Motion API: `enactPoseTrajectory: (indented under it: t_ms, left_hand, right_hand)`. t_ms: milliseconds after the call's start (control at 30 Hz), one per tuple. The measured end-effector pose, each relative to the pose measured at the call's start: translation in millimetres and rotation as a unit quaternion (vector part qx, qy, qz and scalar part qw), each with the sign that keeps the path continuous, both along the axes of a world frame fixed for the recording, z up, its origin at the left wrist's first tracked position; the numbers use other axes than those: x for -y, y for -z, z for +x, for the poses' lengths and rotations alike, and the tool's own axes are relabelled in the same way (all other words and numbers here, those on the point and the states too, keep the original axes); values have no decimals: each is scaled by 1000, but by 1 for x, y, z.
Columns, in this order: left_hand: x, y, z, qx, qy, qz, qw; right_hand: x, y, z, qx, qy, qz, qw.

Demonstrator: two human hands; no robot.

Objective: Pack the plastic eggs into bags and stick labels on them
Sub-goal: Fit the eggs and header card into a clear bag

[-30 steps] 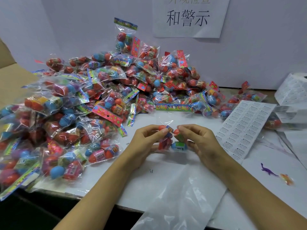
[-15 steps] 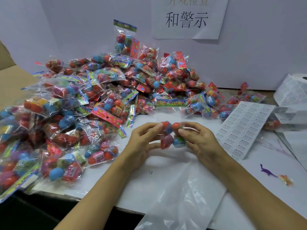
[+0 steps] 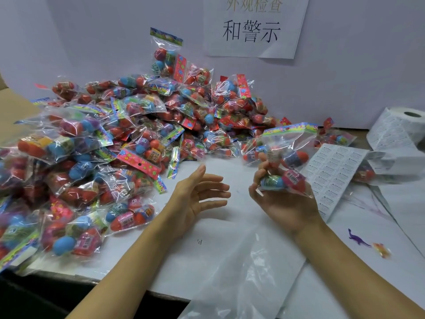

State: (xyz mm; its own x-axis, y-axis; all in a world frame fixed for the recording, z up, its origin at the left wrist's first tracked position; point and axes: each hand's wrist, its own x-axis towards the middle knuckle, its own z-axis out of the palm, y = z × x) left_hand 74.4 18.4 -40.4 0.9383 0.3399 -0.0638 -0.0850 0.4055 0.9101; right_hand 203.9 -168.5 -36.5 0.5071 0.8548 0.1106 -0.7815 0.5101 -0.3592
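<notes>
Nearest the camera, a clear empty bag [image 3: 243, 272] is lying flat on the worktop [image 3: 161, 256], just in front of both hands. The left hand [image 3: 197, 196] is hovering palm-up with fingers spread and relaxed, its grip open and holding nothing. Beside it, the right hand [image 3: 280, 194] is cradling a pack of eggs [image 3: 285, 173], fingers curled round the lower eggs from the left, so its grip is closing on the pack; the printed header strip is standing above the hand, toward the far side. To the right of the pack a label sheet [image 3: 333, 178] is lying on the worktop, with a label roll [image 3: 400, 127] beyond it. Behind and to the left of the pack, a heap of packs [image 3: 128, 139] is spreading to the wall.

The pack is likely feeling light; its film looks thin, crinkly and slippery, and the hard eggs inside are probably shifting against each other. Holding round the egg cluster is looking safer than pinching loose film; a label would sit best on film pulled taut over an egg
</notes>
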Motion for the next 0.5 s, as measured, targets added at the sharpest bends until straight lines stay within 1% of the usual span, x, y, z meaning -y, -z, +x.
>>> enactPoseTrajectory:
  t_ms: [67, 133, 200, 267, 367, 500]
  left_hand:
    - [-1, 1, 1, 1, -3, -3, 1000]
    - [-1, 2, 2, -2, -5, 0, 1000]
    - [0, 2, 3, 3, -8, 7, 1000]
    - [0, 3, 3, 14, -13, 8, 1000]
    - [1, 3, 2, 12, -34, 24, 999]
    - [2, 3, 2, -2, -53, 47, 997]
  right_hand:
    - [-2, 1, 1, 12, 17, -41, 999]
    - [-6, 0, 0, 41, 41, -119, 991]
    - [-12, 1, -3, 91, 80, -206, 971]
    - [-17, 4, -6, 156, 118, -264, 944]
    - [-19, 6, -12, 195, 133, -301, 924]
    - [-20, 5, -16, 226, 119, -302, 918]
